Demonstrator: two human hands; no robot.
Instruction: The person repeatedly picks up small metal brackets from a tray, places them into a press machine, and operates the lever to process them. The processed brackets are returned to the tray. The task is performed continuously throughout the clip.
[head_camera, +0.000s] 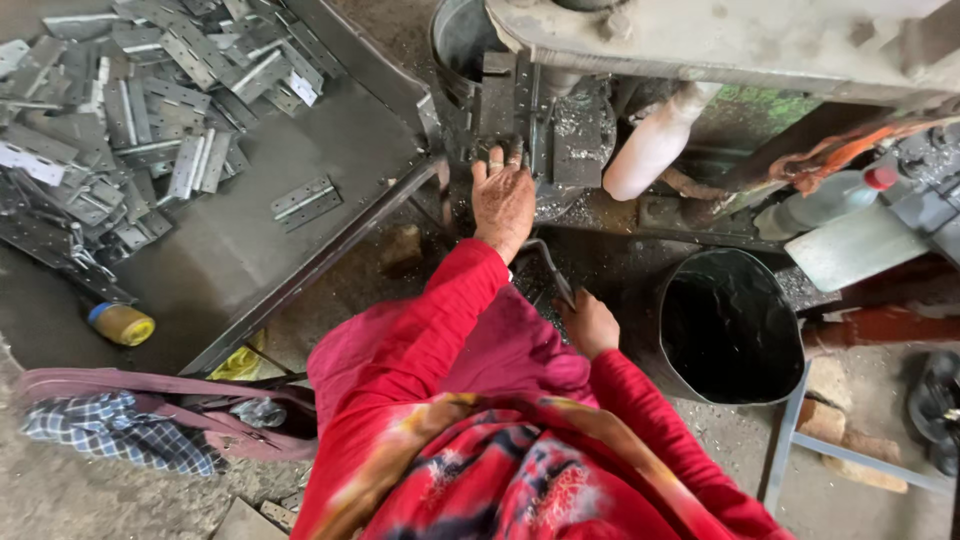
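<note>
Head view, looking down at a person in red sleeves seated before a metal press. A small metal plate (497, 100) sits on the press bed (575, 150), and the left hand (503, 200) reaches forward to it, back of the hand up; its fingers (496, 160) are extended with the tips touching the near edge of the plate, though whether they grip it cannot be told. The right hand (590, 322) lies nearer the body, its fingers curled closed around the lower end of a thin bent lever (548, 262). Just right of that hand stands a dark bucket (730, 325). To the left, a sloping tabletop (240, 250) carries a heap of flat metal hinges (130, 110), with one hinge (306, 200) lying apart. A yellow-capped bottle (122, 323) rests at the tabletop's lower edge.
</note>
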